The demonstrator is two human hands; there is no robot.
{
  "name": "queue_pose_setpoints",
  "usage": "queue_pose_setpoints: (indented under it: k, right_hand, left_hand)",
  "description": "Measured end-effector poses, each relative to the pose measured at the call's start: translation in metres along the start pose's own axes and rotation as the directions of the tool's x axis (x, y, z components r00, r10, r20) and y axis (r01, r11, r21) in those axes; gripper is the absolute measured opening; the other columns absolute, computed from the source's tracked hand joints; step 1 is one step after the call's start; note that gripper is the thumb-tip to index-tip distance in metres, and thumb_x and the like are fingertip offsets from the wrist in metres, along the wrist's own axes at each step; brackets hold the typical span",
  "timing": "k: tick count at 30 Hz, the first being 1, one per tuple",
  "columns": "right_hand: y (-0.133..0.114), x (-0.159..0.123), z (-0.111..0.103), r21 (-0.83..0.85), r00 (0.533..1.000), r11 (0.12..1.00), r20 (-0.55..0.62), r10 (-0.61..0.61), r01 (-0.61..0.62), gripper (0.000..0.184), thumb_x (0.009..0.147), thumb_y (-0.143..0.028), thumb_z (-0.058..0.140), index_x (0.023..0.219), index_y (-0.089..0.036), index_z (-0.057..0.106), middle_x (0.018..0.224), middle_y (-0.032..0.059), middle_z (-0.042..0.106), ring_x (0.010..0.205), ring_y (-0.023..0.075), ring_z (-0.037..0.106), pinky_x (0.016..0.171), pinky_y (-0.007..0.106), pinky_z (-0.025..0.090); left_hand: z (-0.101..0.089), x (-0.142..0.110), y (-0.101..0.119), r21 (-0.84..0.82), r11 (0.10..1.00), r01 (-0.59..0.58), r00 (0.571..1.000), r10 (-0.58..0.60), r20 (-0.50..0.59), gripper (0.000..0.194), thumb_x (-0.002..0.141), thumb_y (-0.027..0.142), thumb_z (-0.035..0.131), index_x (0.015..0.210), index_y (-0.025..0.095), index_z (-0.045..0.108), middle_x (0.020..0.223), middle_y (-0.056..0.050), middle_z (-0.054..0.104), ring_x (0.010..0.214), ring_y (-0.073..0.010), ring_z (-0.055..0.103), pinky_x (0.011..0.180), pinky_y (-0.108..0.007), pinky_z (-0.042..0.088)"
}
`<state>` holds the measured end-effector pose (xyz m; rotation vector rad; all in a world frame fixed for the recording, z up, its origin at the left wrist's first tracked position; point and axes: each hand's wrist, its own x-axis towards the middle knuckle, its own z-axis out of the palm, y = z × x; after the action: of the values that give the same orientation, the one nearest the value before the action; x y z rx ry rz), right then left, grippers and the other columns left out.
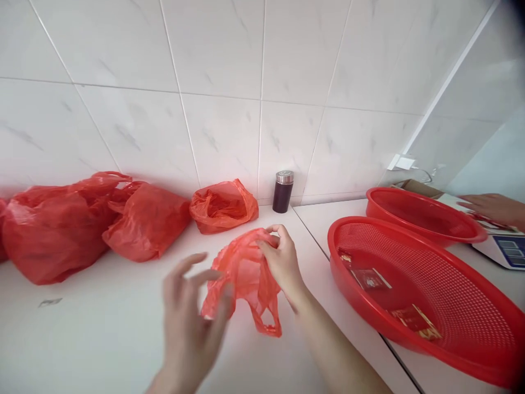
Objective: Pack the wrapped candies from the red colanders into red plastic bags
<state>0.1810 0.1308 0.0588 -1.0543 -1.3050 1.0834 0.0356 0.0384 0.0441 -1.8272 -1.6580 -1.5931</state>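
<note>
My right hand [283, 260] pinches the upper edge of a thin red plastic bag [248, 279], which hangs just above the white table with a looped handle dangling toward me. To the left of that bag, my left hand [192, 312] is raised with its fingers apart, somewhat blurred by motion. Its fingertips overlap the bag's left side in the picture; whether they touch it I cannot tell. Behind the held bag, a second red plastic bag [223, 208] stands with its mouth gaping against the wall.
Filled red bags [57, 232] line the wall at left. A dark flask [283, 192] stands by the wall. On the right, a red basket [344, 284] holds a few small packets, with a red basin [426, 213] behind. Another person's hand [494, 205] is over a scale [506, 250].
</note>
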Motion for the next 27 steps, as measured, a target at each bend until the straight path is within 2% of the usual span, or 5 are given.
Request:
queue_pose_setpoints:
  k: [7,12,17,22,27]
  right_hand:
    - [0.007,0.001,-0.028,-0.261,0.930,0.965,0.359,0.076,0.021,0.018,0.073,-0.024,0.059,0.091,-0.024,0.055,0.058,-0.0098,0.041,0.049,0.0092,0.039,0.048,0.021,0.032]
    - [-0.016,-0.003,-0.058,-0.629,0.978,0.754,0.194,-0.081,0.187,0.023,0.072,-0.023,0.064,0.095,-0.025,0.061,0.079,-0.0026,0.058,0.072,0.0153,0.056,0.064,0.028,0.045]
    - [-0.063,-0.049,-0.029,-0.410,0.710,0.604,0.563,-0.422,0.684,0.024,0.085,-0.013,0.053,0.101,-0.028,0.063,0.103,-0.0015,0.066,0.097,0.0158,0.061,0.084,0.029,0.048]
    - [-0.015,-0.064,-0.037,-0.612,0.643,0.275,0.766,-0.030,0.742,0.027,0.067,-0.001,0.059,0.082,-0.021,0.067,0.060,-0.0008,0.061,0.064,0.0215,0.061,0.067,0.034,0.047]
    - [-0.007,-0.081,-0.086,-0.586,0.599,0.592,0.774,0.206,0.553,0.012,0.072,-0.027,0.075,0.064,-0.026,0.066,0.055,-0.0032,0.060,0.068,0.0199,0.063,0.060,0.027,0.047]
  left_hand:
    - [0.026,-0.001,-0.046,0.321,0.927,0.192,0.871,-0.312,0.380,0.024,0.087,0.022,0.043,0.091,0.018,0.066,0.115,-0.018,0.063,0.105,-0.0363,0.059,0.087,-0.048,0.043]
    - [0.002,0.023,-0.054,0.253,0.930,0.266,0.797,-0.359,0.485,0.024,0.077,0.018,0.048,0.092,0.025,0.066,0.084,-0.004,0.068,0.067,-0.0233,0.061,0.061,-0.030,0.041]
    - [0.000,0.027,-0.016,0.179,0.901,0.396,0.726,-0.427,0.539,0.021,0.074,0.017,0.049,0.089,0.025,0.062,0.083,-0.003,0.065,0.060,-0.0200,0.053,0.056,-0.027,0.036]
    - [-0.003,0.022,-0.025,0.160,0.850,0.502,0.571,-0.465,0.676,0.011,0.072,0.025,0.056,0.082,0.027,0.057,0.063,0.003,0.053,0.053,-0.0179,0.049,0.048,-0.023,0.034]
    - [-0.002,0.015,-0.054,0.251,0.824,0.508,0.561,-0.538,0.629,0.026,0.066,0.022,0.058,0.090,0.030,0.065,0.076,0.000,0.061,0.052,-0.0177,0.050,0.046,-0.024,0.036]
